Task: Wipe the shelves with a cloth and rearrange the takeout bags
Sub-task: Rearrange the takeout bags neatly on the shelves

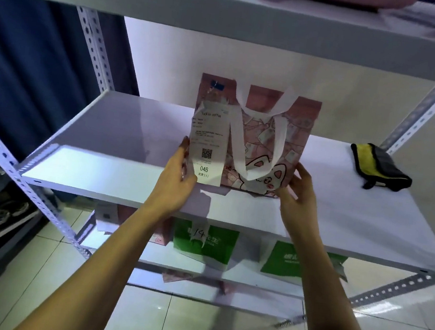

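A pink takeout bag (263,143) printed with a cartoon cat stands upright on the middle shelf (100,175), a little left of the shelf's centre and set near its front edge. Its broad face is turned toward the person, so its long axis runs left to right, parallel to that front edge. A white receipt (208,141) marked 046 hangs down the left part of the face, and the white ribbon handles droop over the front.

The left hand (180,171) has its fingers nearly straight, pressed flat against the bag's lower left side, with the thumb lying over the bottom of the receipt. The right hand (301,186) cups the lower right corner with loosely bent fingers; whether it truly grips or only steadies I cannot tell. Both hands sit at about the same depth, one on each side — the bag lies straight ahead between them, neither hand clearly nearer.

Any shift along the shelf would likely be a two-handed slide sideways; a push low on one side alone could tip the tall, light bag.

A folded yellow-and-black cloth (380,168) lies well apart, near the shelf's right rear corner. Green takeout bags (204,242) stand on the shelf below.
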### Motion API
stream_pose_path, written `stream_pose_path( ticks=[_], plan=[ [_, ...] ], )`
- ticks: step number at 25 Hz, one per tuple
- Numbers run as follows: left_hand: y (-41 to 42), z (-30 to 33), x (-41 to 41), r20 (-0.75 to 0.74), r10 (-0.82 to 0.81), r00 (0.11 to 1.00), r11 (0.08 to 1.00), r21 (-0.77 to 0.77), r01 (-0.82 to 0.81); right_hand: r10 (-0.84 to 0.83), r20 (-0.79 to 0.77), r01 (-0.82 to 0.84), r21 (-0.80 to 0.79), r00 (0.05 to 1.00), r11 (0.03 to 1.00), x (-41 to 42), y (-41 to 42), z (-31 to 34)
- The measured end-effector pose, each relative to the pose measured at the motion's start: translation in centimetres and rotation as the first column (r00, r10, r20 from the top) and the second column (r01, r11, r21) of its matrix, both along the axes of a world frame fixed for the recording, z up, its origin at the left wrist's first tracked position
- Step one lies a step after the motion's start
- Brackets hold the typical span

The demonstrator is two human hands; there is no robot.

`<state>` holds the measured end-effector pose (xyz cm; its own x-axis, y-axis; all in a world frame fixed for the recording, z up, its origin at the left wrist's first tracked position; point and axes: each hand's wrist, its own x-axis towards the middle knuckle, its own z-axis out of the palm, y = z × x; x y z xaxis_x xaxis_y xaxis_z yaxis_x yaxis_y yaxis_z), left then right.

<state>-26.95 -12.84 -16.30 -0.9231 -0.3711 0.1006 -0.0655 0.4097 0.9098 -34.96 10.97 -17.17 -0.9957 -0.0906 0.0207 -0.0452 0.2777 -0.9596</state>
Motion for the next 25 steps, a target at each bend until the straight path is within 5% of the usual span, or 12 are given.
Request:
stream_pose_path(
  ticks=[9, 19, 25],
  plan=[
    [-0.7, -1.4, 4.1, 0.015, 0.048, 0.999, 0.998, -0.037, -0.047, -0.14, -0.042, 0.142, 0.063, 0.989, 0.988, 2.5, -0.3, -0.4],
    [-3.0, -8.2, 12.2, 0.04, -0.184, 0.982, 0.982, -0.021, 0.185, -0.214, -0.117, 0.228, 0.132, 0.97, 0.965, 13.5, -2.7, -7.4],
    [-4.1, -15.0, 13.1, 0.16, -0.188, 0.969, 0.98, 0.091, 0.176, -0.212, 0.104, 0.184, 0.229, 0.972, 0.956, 16.7, -4.8, -14.7]
  ],
)
